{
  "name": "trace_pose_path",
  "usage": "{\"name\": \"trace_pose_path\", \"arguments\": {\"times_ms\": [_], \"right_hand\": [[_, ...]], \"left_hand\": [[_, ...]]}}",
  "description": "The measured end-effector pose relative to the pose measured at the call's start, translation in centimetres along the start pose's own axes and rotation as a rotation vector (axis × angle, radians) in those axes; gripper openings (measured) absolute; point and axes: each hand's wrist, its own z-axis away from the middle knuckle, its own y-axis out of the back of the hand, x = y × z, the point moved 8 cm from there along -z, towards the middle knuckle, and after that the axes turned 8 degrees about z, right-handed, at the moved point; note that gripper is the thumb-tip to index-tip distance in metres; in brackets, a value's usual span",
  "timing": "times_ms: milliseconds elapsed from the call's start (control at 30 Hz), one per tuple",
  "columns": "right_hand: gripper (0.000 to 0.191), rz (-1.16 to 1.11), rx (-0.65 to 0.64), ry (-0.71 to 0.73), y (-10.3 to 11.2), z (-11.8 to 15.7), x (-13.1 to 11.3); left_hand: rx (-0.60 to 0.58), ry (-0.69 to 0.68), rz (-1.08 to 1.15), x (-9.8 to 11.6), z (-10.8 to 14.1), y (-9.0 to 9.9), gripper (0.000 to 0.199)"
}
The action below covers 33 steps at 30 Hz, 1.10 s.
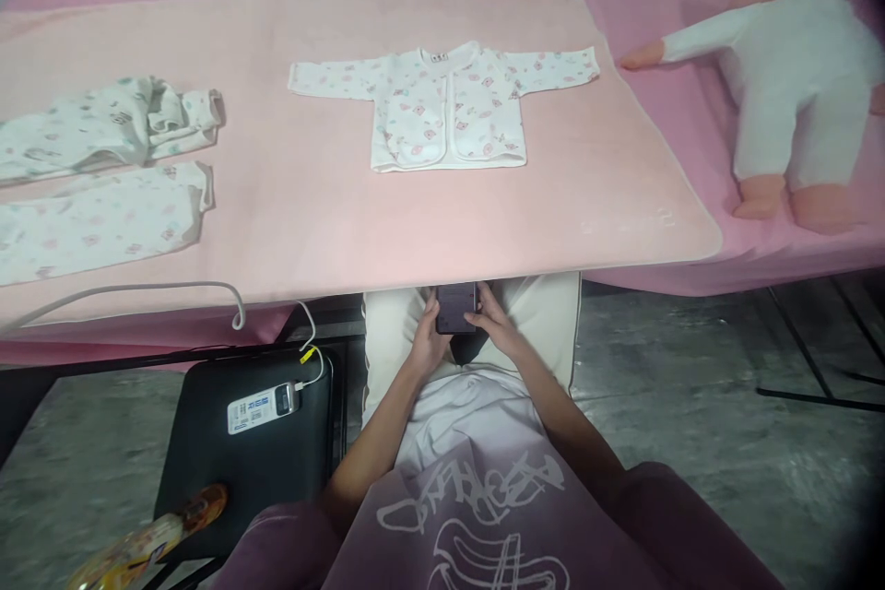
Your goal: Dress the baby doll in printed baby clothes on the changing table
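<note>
My left hand (430, 332) and my right hand (493, 318) hold a dark phone (456, 308) between them, low over my lap, just below the table's front edge. The right thumb rests on its screen. Beyond the hands, a small white printed baby jacket (449, 111) lies flat on the pink mat (290, 221), its sleeves spread to both sides. At the left of the mat are two more printed garments, one bunched (103, 134) and one flatter (103, 219) in front of it.
A doll (802, 83) in white clothes lies at the right on the pink cloth (681, 101). A white cable (172, 286) crosses the mat's front left. On a black chair (200, 424) lie a white power bank (263, 407) and a bottle (152, 539).
</note>
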Motion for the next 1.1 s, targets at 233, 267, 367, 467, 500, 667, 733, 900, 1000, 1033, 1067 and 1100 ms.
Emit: {"name": "trace_pose_path", "arguments": {"times_ms": [233,267,367,467,500,667,733,900,1000,1033,1067,1100], "right_hand": [[0.107,-0.017,0.019,0.008,0.2,0.3,-0.2],[0.107,-0.016,0.016,0.005,0.3,0.3,-0.2],[0.108,-0.018,-0.007,-0.004,0.1,0.4,-0.3],[0.11,-0.024,-0.033,-0.012,0.0,0.4,-0.5],[0.11,-0.024,-0.039,-0.014,-0.1,0.4,-0.5],[0.104,-0.02,-0.062,-0.02,-0.3,0.3,-1.0],[0.103,-0.022,-0.056,-0.016,-0.3,0.3,-1.2],[0.105,-0.01,-0.055,-0.027,-0.3,0.4,-1.3],[0.103,-0.009,-0.054,-0.01,-0.4,0.4,-1.4],[0.103,-0.01,-0.049,-0.002,-0.4,0.3,-1.4],[0.104,-0.011,-0.045,0.004,-0.4,0.3,-1.4],[0.106,-0.01,-0.042,0.007,-0.5,0.3,-1.4]], "left_hand": [[-0.033,0.042,-0.055,0.1,0.8,-0.7,0.092],[-0.036,0.039,-0.053,0.1,0.8,-0.7,0.092],[-0.039,0.033,-0.032,0.0,0.6,-0.4,0.088],[-0.025,0.018,-0.011,0.0,0.4,-0.1,0.082],[-0.017,0.011,-0.008,0.0,0.3,-0.1,0.08],[0.036,-0.004,-0.019,0.1,0.2,0.2,0.073],[0.045,0.004,-0.023,0.0,0.2,0.2,0.074],[0.066,-0.001,-0.025,0.0,0.1,0.4,0.076],[0.039,0.001,-0.016,-0.1,0.2,0.4,0.076],[0.019,0.006,-0.012,-0.1,0.2,0.2,0.077],[-0.001,0.011,-0.012,0.0,0.3,0.0,0.078],[-0.023,0.016,-0.017,0.0,0.4,-0.2,0.08]]}}
